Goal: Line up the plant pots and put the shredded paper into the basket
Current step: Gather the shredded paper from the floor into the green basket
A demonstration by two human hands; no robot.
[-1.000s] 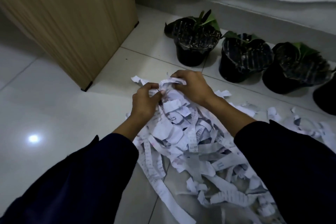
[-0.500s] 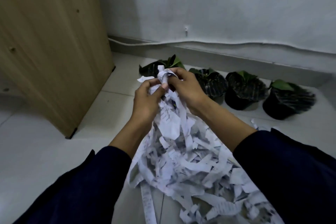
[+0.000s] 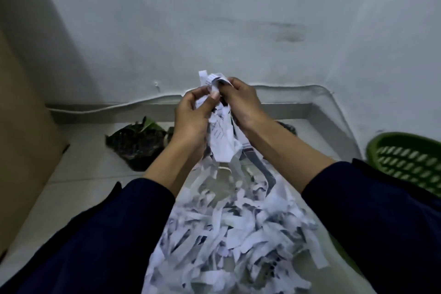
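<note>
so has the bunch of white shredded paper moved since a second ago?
Yes: the white shredded paper bunch, gripped by both hands, has risen off the floor, its top now against the wall above the black plant pot.

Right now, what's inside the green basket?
Only a part of the green basket shows at the right edge, and the slotted wall that shows has no paper in it. The rest is out of view. The shredded paper hangs from both hands.

Dark navy long sleeves (image 3: 100,241), pushed up forearms; hands bare.
</note>
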